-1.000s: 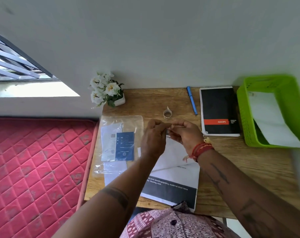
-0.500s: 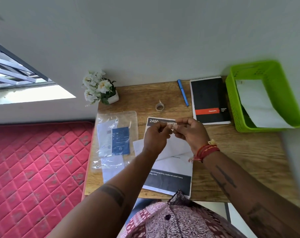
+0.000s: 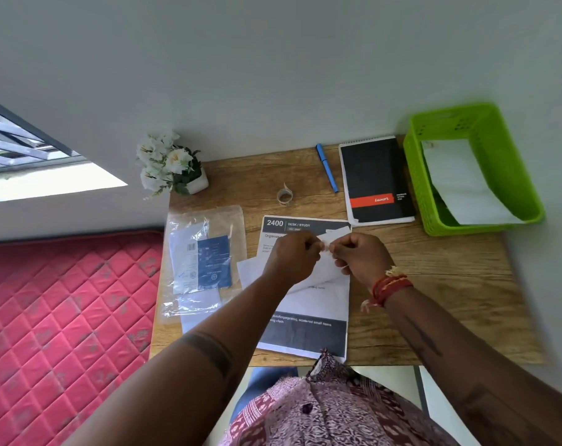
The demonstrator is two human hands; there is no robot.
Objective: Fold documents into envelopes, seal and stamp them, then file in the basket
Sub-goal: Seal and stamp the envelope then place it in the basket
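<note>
Printed sheet (image 3: 305, 336) lies nearest on the desk (image 3: 450, 300), with the white envelope (image 3: 318, 275) on top of it under both hands. Left hand (image 3: 294, 257) and right hand (image 3: 360, 257) meet fingertip to fingertip above the envelope, curled fingers pinching a small pale strip (image 3: 325, 247), probably tape for the seal. To do this well, the strip should stay taut and level, land across the flap edge, then be rubbed flat from the middle outward. Left of the envelope sits a plastic packet (image 3: 205, 262). Farther off, the tape roll (image 3: 284, 196), pen (image 3: 327, 167) and notebook (image 3: 377, 181). Far right, the green basket (image 3: 416, 188) already holds one envelope.
</note>
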